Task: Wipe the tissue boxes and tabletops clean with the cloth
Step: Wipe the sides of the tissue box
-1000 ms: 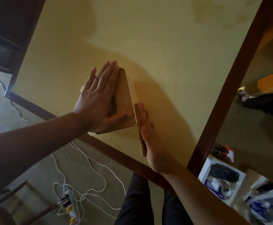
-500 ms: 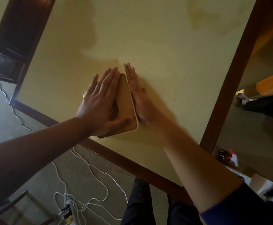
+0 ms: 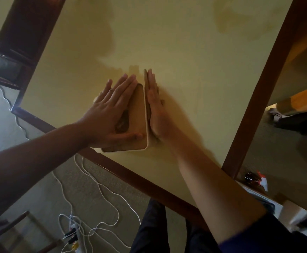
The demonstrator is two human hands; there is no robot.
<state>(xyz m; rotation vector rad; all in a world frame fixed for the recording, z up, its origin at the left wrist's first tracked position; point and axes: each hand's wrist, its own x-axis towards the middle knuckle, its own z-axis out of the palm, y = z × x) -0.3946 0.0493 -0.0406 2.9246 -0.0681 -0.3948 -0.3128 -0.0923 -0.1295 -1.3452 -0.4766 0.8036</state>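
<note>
The tissue box [image 3: 137, 117] stands near the tabletop [image 3: 194, 73] edge at frame centre, steadied from above by the left hand [image 3: 110, 114], laid flat with straight fingers. Within the last second the right hand [image 3: 153, 110], fingers straight, has been slid from the box's lower corner up along its right side, a brown cloth [image 3: 145, 84] pressed beneath the palm. That side is judged nearly wiped; other faces and the tabletop remain.

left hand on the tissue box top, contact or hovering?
Touching. The head view shows the left hand lying flat on the tissue box top, fingers straight, thumb along the lid's near edge, no gap visible.
</note>
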